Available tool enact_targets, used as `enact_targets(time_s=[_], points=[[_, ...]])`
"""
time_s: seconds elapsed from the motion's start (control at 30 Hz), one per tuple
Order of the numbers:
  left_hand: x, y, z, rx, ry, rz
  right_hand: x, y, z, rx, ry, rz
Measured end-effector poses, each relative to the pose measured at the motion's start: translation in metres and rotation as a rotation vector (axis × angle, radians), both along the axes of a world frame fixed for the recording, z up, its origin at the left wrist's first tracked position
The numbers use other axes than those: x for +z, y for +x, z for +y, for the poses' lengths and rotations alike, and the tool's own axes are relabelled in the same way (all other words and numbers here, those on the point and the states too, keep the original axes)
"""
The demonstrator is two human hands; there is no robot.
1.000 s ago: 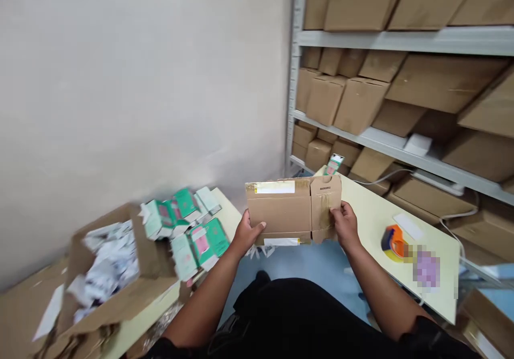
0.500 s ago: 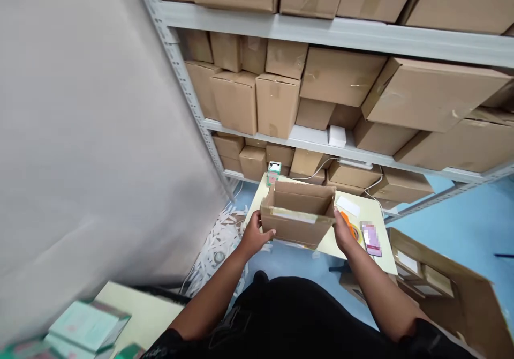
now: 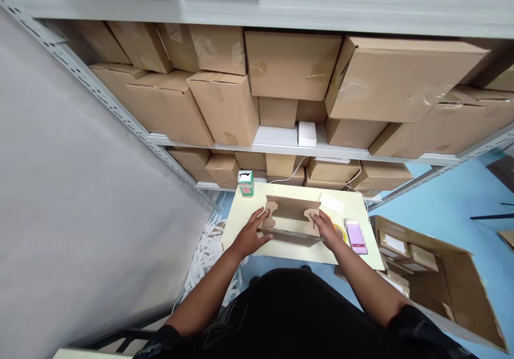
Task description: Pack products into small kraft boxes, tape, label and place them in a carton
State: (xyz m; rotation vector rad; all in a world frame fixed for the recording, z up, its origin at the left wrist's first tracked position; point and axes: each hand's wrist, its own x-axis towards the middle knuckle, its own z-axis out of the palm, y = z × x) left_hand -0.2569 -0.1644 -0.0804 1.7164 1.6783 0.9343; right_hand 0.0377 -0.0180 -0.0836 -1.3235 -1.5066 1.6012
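Observation:
A small brown cardboard box point(image 3: 292, 215) stands open on a pale yellow table point(image 3: 241, 225), its side flaps folded up. My left hand point(image 3: 251, 234) grips its left end and my right hand point(image 3: 326, 228) grips its right end. An orange tape dispenser point(image 3: 340, 232) lies just right of my right hand, partly hidden by it. A small green and pink carton point(image 3: 246, 182) stands upright at the table's far left corner.
A pink phone point(image 3: 355, 237) and a white slip point(image 3: 331, 203) lie on the table's right side. Metal shelves point(image 3: 281, 9) packed with cardboard boxes rise behind. An open big carton point(image 3: 441, 273) sits on the blue floor at right, paper scraps point(image 3: 204, 252) at left.
The view has swung right, from a wall and a side table to the shelves. Both hands have carried the box along and set it down on the yellow table, open side up.

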Motion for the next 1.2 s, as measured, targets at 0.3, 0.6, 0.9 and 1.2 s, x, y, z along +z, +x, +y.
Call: enact_targets(time_s=[0.3, 0.6, 0.9, 1.2], points=[[-0.03, 0.057, 0.03, 0.344, -0.098, 0.001, -0.039, 0.026, 0.042, 0.178, -0.029, -0.113], [-0.002, 0.038, 0.058, 0.279, -0.219, 0.182, -0.051, 0.025, 0.045, 0.096, -0.295, 0.114], [-0.023, 0.029, 0.045, 0.158, 0.004, 0.387, -0.031, 0.015, 0.016, -0.027, -0.146, -0.163], [-0.029, 0.026, 0.063, 0.0, 0.149, 0.272, -0.06, 0.058, -0.003, -0.239, 0.194, -0.595]])
